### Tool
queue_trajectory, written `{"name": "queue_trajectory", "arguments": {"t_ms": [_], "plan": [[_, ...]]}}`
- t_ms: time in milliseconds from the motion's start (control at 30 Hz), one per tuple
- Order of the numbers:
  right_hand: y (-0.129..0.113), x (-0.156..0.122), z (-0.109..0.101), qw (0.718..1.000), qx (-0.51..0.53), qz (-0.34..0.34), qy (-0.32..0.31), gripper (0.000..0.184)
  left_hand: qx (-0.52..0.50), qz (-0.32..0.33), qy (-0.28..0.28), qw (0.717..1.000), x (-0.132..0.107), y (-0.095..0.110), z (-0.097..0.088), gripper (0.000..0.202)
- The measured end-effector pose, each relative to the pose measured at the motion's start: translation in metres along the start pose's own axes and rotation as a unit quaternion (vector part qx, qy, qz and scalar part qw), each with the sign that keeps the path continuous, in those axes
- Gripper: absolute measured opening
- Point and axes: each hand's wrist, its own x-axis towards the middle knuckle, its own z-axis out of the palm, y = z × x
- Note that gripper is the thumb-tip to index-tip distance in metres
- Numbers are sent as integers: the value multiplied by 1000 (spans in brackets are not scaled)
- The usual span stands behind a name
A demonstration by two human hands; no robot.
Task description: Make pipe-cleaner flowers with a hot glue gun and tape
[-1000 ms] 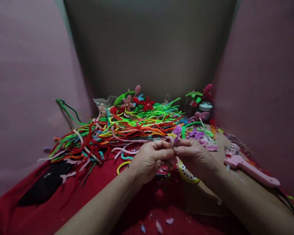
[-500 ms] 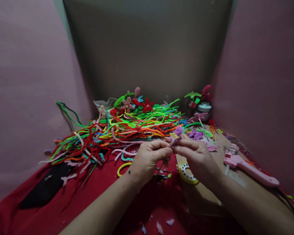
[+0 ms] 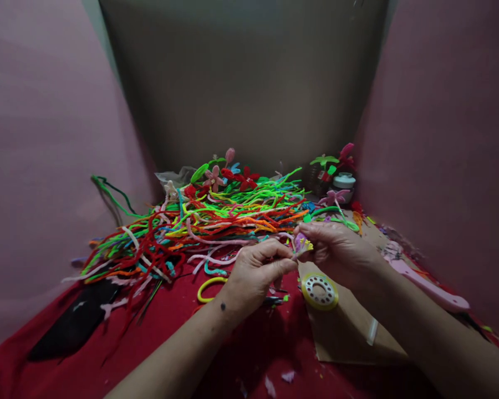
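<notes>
A small purple flower (image 3: 301, 242) of fuzzy pipe cleaner, with yellow stamens pointing right, is held between my two hands. My left hand (image 3: 261, 271) pinches its base between thumb and forefinger. From the other side, my right hand (image 3: 336, 246) has its thumb and fingers closed on the purple petal. Below my hands lies a roll of clear yellowish tape (image 3: 320, 291). Scissors with a yellow handle (image 3: 208, 288) lie partly hidden behind my left hand.
A heap of coloured pipe cleaners (image 3: 233, 210) spreads across the back, with finished flowers (image 3: 247, 178) behind it. At right are a pink glue gun (image 3: 430, 285), cardboard (image 3: 336, 338) and a lidded jar (image 3: 344, 182). A black flat object (image 3: 75, 321) lies left on the red cloth (image 3: 158, 360).
The flower has tilted in my hands, its yellow stamens turning from upward to the right. My right hand has risen slightly and turned. More of the tape roll shows.
</notes>
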Motion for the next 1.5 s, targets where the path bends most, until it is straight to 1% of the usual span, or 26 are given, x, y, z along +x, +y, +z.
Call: {"name": "queue_trajectory", "arguments": {"t_ms": [100,200,367,467,767,867,967,1000,1067,1100,1133,1167,1200,1233,1267,1300,1333,1400,1500], "plan": [[-1,0,2,1000,1,23,3,17,0,2,-8,1000,1,-2,-1,9],[-3,0,3,1000,2,24,20,12,-17,-10,-10,1000,1,-3,0,9],[-4,0,6,998,0,21,65,15,-45,-39,16,998,1,-1,2,6],[-4,-1,8,996,7,23,80,15,-54,-46,21,997,0,-1,3,12],[1,-4,9,998,6,6,63,10,-61,-56,18,996,-1,-1,4,8],[-3,-4,9,998,-8,21,58,15,-68,-52,19,996,-2,-1,3,7],[-17,2,-1,997,-33,30,59,33,-99,-21,31,994,-2,1,0,4],[-23,6,-7,996,-47,22,76,36,-116,-10,37,993,-2,2,-1,3],[-36,15,-25,984,-105,-34,137,30,-148,4,46,988,0,4,-3,2],[-41,19,-36,968,-164,-81,174,23,-161,5,51,986,1,4,-5,3],[-46,24,-47,939,-253,-118,200,18,-171,4,56,984,2,5,-6,3],[-49,29,-58,894,-374,-123,214,18,-179,0,60,982,3,5,-7,4],[-51,33,-68,826,-511,-112,210,18,-185,-6,64,981,4,5,-7,6],[-52,36,-78,744,-636,-88,185,18,-189,-14,67,980,5,5,-8,7],[-52,39,-86,701,-689,-65,170,15,-190,-22,70,979,5,4,-8,8],[-52,42,-93,670,-724,-47,156,13,-190,-28,71,979,6,4,-8,9],[-51,44,-99,650,-746,-31,143,13,-188,-34,70,979,6,4,-8,9],[-49,48,-107,622,-771,-13,136,14,-183,-41,70,980,6,3,-8,10],[-47,54,-114,574,-807,11,141,22,-178,-47,73,980,6,2,-8,10]]}}
